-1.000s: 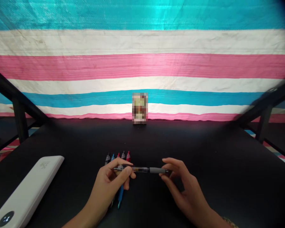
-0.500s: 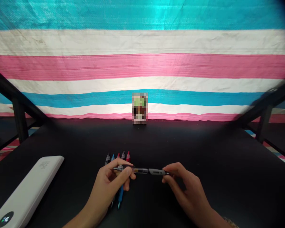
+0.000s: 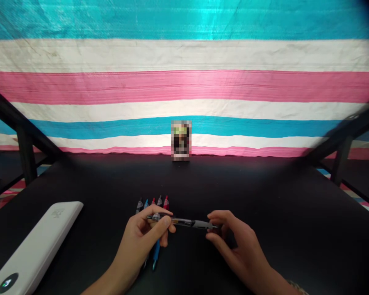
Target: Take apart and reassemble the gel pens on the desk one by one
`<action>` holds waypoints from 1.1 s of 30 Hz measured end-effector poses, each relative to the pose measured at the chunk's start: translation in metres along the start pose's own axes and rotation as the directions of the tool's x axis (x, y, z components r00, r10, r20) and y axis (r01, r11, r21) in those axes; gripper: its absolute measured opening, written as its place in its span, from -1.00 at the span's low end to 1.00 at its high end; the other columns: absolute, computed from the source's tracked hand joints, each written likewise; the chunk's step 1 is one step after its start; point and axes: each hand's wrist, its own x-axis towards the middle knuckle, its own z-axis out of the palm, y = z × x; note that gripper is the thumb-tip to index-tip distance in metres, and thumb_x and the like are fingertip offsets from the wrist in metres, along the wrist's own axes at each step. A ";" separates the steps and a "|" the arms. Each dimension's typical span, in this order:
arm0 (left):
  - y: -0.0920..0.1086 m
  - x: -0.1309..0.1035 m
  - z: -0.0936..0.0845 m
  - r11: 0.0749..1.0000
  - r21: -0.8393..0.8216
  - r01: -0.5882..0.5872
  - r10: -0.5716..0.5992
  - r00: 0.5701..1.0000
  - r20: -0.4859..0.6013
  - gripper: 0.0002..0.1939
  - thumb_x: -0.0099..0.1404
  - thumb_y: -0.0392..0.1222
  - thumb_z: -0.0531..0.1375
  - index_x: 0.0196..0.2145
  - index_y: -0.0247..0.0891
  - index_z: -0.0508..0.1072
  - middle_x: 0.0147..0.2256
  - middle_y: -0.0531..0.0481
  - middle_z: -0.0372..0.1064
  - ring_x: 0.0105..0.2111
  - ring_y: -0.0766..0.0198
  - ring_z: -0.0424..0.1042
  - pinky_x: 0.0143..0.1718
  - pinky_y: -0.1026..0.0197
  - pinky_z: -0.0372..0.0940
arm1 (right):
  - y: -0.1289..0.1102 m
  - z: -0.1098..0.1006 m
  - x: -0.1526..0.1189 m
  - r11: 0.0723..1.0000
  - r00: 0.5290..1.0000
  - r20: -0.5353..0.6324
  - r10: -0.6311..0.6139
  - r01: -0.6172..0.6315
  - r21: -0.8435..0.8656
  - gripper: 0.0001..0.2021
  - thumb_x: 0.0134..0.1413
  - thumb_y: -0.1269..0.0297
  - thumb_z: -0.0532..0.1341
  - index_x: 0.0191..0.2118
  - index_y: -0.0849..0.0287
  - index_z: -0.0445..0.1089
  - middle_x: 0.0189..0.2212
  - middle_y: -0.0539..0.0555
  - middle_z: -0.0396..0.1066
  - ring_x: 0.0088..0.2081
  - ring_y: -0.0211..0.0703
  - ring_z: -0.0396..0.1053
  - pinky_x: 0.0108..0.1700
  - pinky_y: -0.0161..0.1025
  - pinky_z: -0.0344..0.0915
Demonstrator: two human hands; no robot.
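My left hand (image 3: 149, 233) pinches a pen (image 3: 184, 222) between thumb and fingers near its clip end. The pen has a clear barrel and a grey grip, and it lies level, its tip pointing right. My right hand (image 3: 236, 241) is around the tip end with thumb and forefinger spread apart; whether another finger touches the tip I cannot tell. Under and behind my left hand, several pens lie side by side on the table, among them a blue pen (image 3: 156, 256) and a red pen (image 3: 166, 202). Their middles are hidden by the hand.
A white power bank (image 3: 46, 241) with a round lit display lies on the left of the black table (image 3: 264, 196). A small blurred upright object (image 3: 181, 141) stands at the back edge, before a striped sheet (image 3: 184, 86). Dark metal bars (image 3: 26, 151) flank the table.
The thumb and forefinger of my right hand have parted from the pen's grip end. The pen's tip end has dipped slightly, while my left hand has kept its hold.
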 end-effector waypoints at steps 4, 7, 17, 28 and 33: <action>0.001 -0.001 0.000 1.000 0.016 0.001 -0.001 1.000 0.005 -0.77 0.29 -0.02 0.35 -0.30 -0.27 0.58 -0.51 0.02 0.54 -0.61 0.41 0.33 -0.50 0.34 0.20 | 0.000 0.001 0.001 0.997 0.997 0.023 -0.068 0.068 -0.030 -0.87 0.35 0.39 0.15 -0.30 0.13 0.35 -0.50 -0.02 0.33 -0.49 -0.22 0.30 -0.44 -0.30 0.25; 0.000 -0.002 0.000 1.000 0.015 0.004 -0.004 1.000 -0.002 -0.78 0.29 -0.02 0.35 -0.30 -0.26 0.58 -0.51 0.03 0.53 -0.61 0.42 0.33 -0.51 0.35 0.19 | -0.001 0.000 0.002 0.996 0.994 0.071 -0.084 0.086 -0.030 -0.81 0.38 0.39 0.11 -0.32 0.15 0.36 -0.51 0.00 0.33 -0.48 -0.19 0.29 -0.43 -0.27 0.22; 0.006 -0.002 0.006 0.993 0.114 -0.027 0.026 1.000 0.002 -0.78 0.27 -0.03 0.34 -0.29 -0.26 0.58 -0.53 0.03 0.51 -0.60 0.34 0.37 -0.49 0.29 0.27 | 0.002 0.005 -0.002 0.989 0.991 0.075 -0.112 0.119 -0.083 -0.72 0.42 0.42 0.01 -0.40 0.13 0.22 -0.54 -0.03 0.24 -0.50 -0.22 0.18 -0.44 -0.27 0.08; 0.012 -0.009 0.008 0.968 0.183 -0.173 0.173 0.985 0.016 -0.85 0.26 -0.08 0.35 -0.31 -0.21 0.59 -0.52 0.04 0.45 -0.54 0.29 0.41 -0.46 0.28 0.34 | -0.010 0.005 0.001 0.786 0.805 0.450 0.387 -0.543 0.295 -0.44 0.43 -0.17 -0.08 -0.53 0.10 0.00 -0.57 -0.13 -0.05 -0.51 -0.29 -0.11 -0.48 -0.28 -0.10; 0.009 -0.010 0.010 0.968 0.160 -0.192 0.198 0.980 -0.023 -0.82 0.31 -0.04 0.33 -0.28 -0.20 0.58 -0.51 0.06 0.40 -0.50 0.31 0.37 -0.42 0.30 0.31 | -0.010 0.007 0.005 0.652 0.755 0.540 0.372 -0.626 0.427 -0.40 0.31 -0.29 0.00 -0.56 0.10 0.06 -0.64 -0.16 -0.09 -0.58 -0.32 -0.18 -0.53 -0.30 -0.19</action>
